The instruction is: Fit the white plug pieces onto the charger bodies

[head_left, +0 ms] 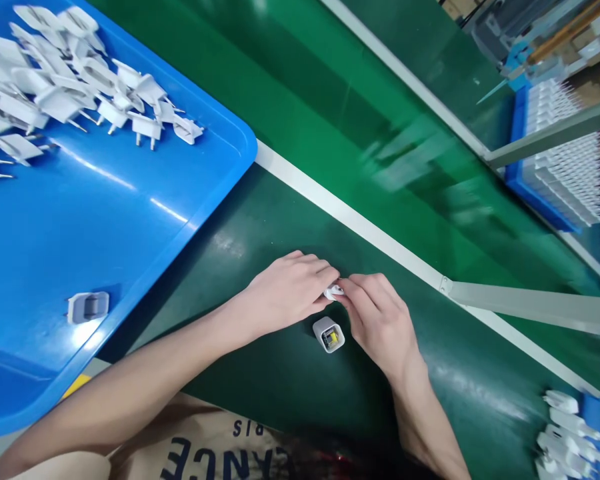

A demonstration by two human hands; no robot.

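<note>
My left hand (pixel 297 287) and my right hand (pixel 380 320) meet over the dark green table, fingers closed in a pinch. Between their fingertips is a small white plastic piece (pixel 334 291), probably a plug part, mostly covered by the fingers. Just below it on the table lies a white charger housing (pixel 329 335), its open end showing a yellow component and other parts inside. Neither hand touches this housing.
At left, a blue tray (pixel 145 267) holds a heap of white two-pin plug covers (pixel 75 80) and one separate cover (pixel 89 307). A white rail (pixel 350 213) borders a green conveyor belt. More white plug parts (pixel 570 433) lie lower right; pinned rows (pixel 563 160) fill a blue tray beyond.
</note>
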